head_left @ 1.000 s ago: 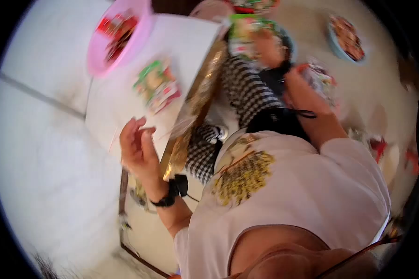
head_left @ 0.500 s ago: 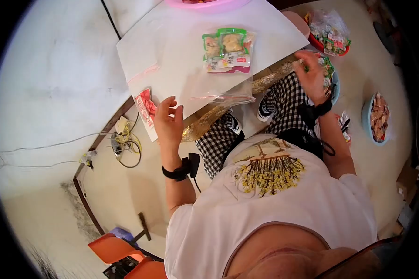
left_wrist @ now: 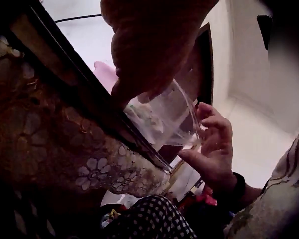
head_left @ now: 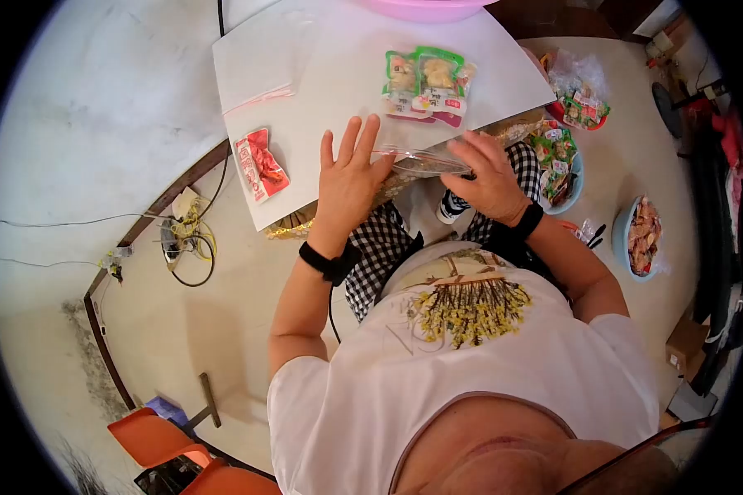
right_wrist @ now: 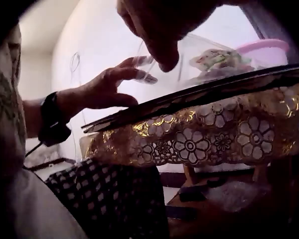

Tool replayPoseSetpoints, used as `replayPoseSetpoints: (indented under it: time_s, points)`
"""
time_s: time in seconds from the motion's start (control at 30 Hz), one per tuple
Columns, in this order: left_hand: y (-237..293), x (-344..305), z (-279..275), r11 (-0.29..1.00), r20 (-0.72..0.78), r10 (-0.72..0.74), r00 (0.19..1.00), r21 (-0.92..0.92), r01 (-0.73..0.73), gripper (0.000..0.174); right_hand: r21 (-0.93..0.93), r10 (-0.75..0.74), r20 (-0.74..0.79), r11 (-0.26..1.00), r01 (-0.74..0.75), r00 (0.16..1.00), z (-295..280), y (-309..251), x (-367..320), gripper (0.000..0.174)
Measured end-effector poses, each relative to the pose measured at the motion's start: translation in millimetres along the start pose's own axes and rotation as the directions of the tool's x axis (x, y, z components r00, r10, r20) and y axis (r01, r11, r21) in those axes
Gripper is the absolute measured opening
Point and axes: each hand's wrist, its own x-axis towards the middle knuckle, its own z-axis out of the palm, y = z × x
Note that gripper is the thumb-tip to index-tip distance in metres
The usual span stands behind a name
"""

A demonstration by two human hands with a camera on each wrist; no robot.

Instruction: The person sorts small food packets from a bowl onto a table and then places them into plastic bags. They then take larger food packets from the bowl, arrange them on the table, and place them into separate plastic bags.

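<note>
A clear zip bag (head_left: 421,158) lies at the table's near edge, its mouth toward the body. My left hand (head_left: 348,183) is at the left end of that mouth, fingers straight and spread, thumb by the plastic. At the right end is my right hand (head_left: 491,181), fingers loosely bent; the left wrist view shows its thumb apart from its fingers beside the bag's rim (left_wrist: 192,112). Green-topped food packs (head_left: 437,78) lie together beyond the mouth, with the bag's film around their near side. A red-and-white food pack (head_left: 262,165) sits left of my left hand.
More flat clear bags (head_left: 264,95) lie on the white table (head_left: 338,49) at left. A pink basin (head_left: 429,8) stands at the far edge. On the floor at right are a blue basin of packs (head_left: 576,177) and another blue basin (head_left: 623,239).
My right hand has come from beside the floor basins to the right end of the bag's mouth. My left hand has moved up and right to the bag, its fingers straightening.
</note>
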Motion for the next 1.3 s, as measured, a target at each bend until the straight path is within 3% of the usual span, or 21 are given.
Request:
replayPoseSetpoints:
  time_s: [0.1,0.17,0.27,0.37,0.4,0.5,0.63,0.67,0.9,1.0,1.2,1.3]
  points:
    - [-6.4,6.2,2.2,0.999,0.037,0.025,0.999,-0.045,-0.023,0.010,-0.072,0.052,0.148,0.997,-0.041,0.988,-9.5,3.4,15.9,0.013]
    - [-14.1,7.9,7.3,0.998,0.030,0.039,0.999,-0.049,-0.037,0.004,-0.075,0.035,0.155,0.997,-0.023,0.987,-20.8,10.6,28.1,0.010]
    - [-24.7,18.1,4.2,0.997,-0.066,0.075,0.995,0.026,-0.074,0.003,-0.031,-0.024,0.091,0.999,0.027,0.996,-34.0,27.1,41.2,0.012]
    - [-38.1,37.0,-2.2,0.992,-0.174,0.124,0.977,0.023,-0.122,0.006,-0.007,0.006,0.139,1.000,-0.005,0.990,-54.0,43.3,54.2,0.015]
    - [-41.6,46.1,-9.0,0.987,-0.232,0.140,0.962,-0.050,-0.156,0.006,0.007,-0.021,0.093,1.000,0.021,0.995,-61.2,49.2,62.4,0.015]
    - [-41.5,70.8,-37.1,0.973,-0.222,0.126,0.967,-0.160,-0.163,0.009,0.047,-0.010,0.050,0.999,0.008,0.999,-73.9,72.7,79.9,0.014]
    - [-45.6,102.2,-63.0,0.942,-0.254,0.111,0.961,-0.282,-0.183,0.010,0.228,0.050,0.075,0.971,-0.066,0.996,-94.8,101.9,110.9,0.006]
    - [-49.6,108.7,-64.7,0.932,-0.281,0.107,0.954,-0.305,-0.195,0.008,0.186,0.007,0.039,0.982,-0.014,0.999,-98.3,110.7,117.3,0.007]
    - [-54.2,135.6,-93.6,0.845,-0.189,-0.090,0.978,-0.535,-0.026,0.006,0.456,0.158,0.154,0.864,-0.212,0.975,-114.7,142.5,147.5,0.012]
    - [-59.2,136.4,-94.6,0.791,-0.169,-0.159,0.973,-0.612,0.023,0.006,0.513,0.211,0.095,0.827,-0.229,0.973,-110.2,142.0,153.2,0.010]
    - [-56.9,129.5,-96.8,0.749,-0.079,-0.244,0.967,-0.648,0.136,0.008,0.507,0.273,0.148,0.805,-0.309,0.951,-106.2,141.8,154.2,0.013]
    - [-55.4,129.5,-98.0,0.790,-0.085,-0.239,0.967,-0.597,0.142,0.010,0.442,0.271,0.253,0.822,-0.360,0.929,-107.8,146.0,154.2,0.011]
